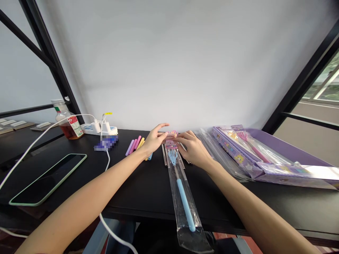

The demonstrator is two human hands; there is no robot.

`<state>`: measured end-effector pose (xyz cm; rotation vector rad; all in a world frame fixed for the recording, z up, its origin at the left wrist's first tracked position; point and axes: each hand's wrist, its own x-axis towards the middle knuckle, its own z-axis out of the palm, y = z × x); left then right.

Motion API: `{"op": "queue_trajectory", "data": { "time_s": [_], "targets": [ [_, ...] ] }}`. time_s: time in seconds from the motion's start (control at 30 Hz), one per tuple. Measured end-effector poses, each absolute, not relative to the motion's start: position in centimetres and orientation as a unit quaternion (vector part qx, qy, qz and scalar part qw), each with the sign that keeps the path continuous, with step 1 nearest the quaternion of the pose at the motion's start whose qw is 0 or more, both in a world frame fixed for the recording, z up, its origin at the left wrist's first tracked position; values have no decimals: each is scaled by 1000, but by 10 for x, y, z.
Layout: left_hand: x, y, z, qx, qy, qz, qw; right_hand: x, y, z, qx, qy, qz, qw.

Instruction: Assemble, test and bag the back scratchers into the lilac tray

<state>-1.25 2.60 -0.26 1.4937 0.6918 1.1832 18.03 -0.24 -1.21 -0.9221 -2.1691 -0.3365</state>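
A bag (178, 204) with a scratcher (185, 201) inside is lying on the table (143, 183), poking past the front edge. The left hand (155, 141) and right hand (194, 148) are touching its far end. Sticks (137, 142) are lying left of it. Farther left, a phone (50, 180) is lying in front of a bottle (68, 123) and a power strip (113, 131). On the right, a box (235, 151) is holding another scratcher (254, 147).

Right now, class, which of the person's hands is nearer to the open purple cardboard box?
Right. The right hand is left of the purple box, with clear plastic sleeves between them; the left hand is farther left.
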Motion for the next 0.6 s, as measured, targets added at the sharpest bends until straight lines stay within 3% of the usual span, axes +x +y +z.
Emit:
{"op": "queue_trajectory", "data": {
  "time_s": [0.3,0.6],
  "targets": [
    [-15,30,-6,627,307,501,513,184,-5,-7,-393,-839,-91,365],
    [-26,36,-11,778,378,374,335,192,-14,-3,-353,-902,29,248]
  ]
}}
